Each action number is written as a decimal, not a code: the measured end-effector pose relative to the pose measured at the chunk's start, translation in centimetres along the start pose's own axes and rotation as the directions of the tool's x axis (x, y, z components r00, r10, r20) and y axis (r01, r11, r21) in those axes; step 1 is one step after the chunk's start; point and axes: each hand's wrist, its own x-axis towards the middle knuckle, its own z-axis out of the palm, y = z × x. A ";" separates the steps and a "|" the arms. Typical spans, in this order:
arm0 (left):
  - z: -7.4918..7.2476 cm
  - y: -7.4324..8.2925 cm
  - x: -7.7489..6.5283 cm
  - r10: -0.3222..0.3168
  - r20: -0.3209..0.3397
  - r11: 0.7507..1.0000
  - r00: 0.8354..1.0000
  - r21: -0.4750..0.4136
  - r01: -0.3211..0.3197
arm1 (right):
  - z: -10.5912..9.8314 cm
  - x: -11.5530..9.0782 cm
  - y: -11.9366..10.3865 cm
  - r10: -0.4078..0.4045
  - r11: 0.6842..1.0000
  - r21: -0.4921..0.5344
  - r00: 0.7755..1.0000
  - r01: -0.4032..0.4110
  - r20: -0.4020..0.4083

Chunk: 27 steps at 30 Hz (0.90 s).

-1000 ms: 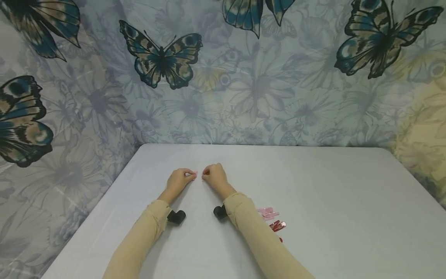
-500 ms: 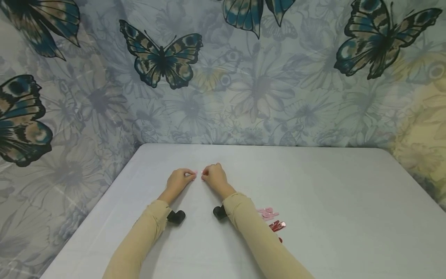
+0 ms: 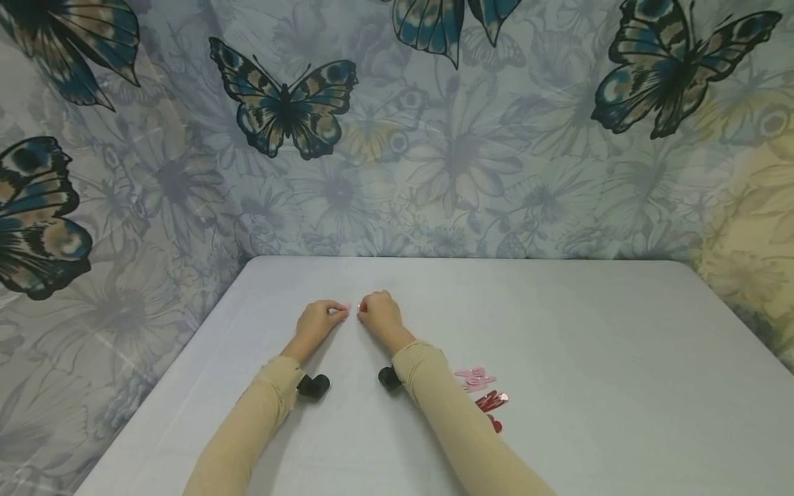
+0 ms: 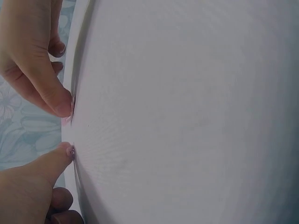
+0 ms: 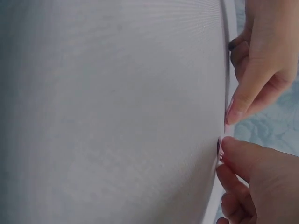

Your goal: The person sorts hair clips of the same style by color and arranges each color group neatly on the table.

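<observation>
In the head view, my left hand [image 3: 315, 324] pinches a small pink hair clip [image 3: 349, 307] between thumb and forefinger, and its tip pokes out to the right. Facing it across a narrow gap, my right hand [image 3: 382, 318] also has thumb and forefinger pinched together. In the left wrist view a bit of another pink hair clip [image 4: 66, 121] shows under the right fingertips; most of it is hidden. Both hands stay low over the white table [image 3: 589, 331]. The right wrist view shows the two pairs of fingertips close together.
Beside the right sleeve [image 3: 459, 413] lie several pink hair clips [image 3: 477, 379]. Several dark red clips [image 3: 494, 400] lie nearer, with a red piece [image 3: 497, 425] partly behind the sleeve. Black wrist cameras [image 3: 314, 386] hang under both forearms. A butterfly-print cloth [image 3: 397, 172] stands behind the table.
My right hand and sleeve have shifted slightly left, bringing the fingertips a little closer to the left hand and uncovering more of the red piece. The left hand stays in place.
</observation>
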 end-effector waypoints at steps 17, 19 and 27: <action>-0.1 0.1 0.0 -0.003 0.009 1.000 1.000 0.006 0.003 | -3.0 0.5 0.6 -0.024 1.000 0.022 0.999 0.023 0.033; -0.1 0.2 0.0 -0.002 0.008 1.000 1.000 0.009 0.002 | -3.6 0.5 0.7 -0.024 0.999 0.045 0.999 0.022 0.034; 0.1 0.2 -0.1 -0.005 0.008 1.000 1.000 0.010 0.005 | -5.8 -0.4 1.2 -0.027 0.968 0.249 0.999 0.021 0.023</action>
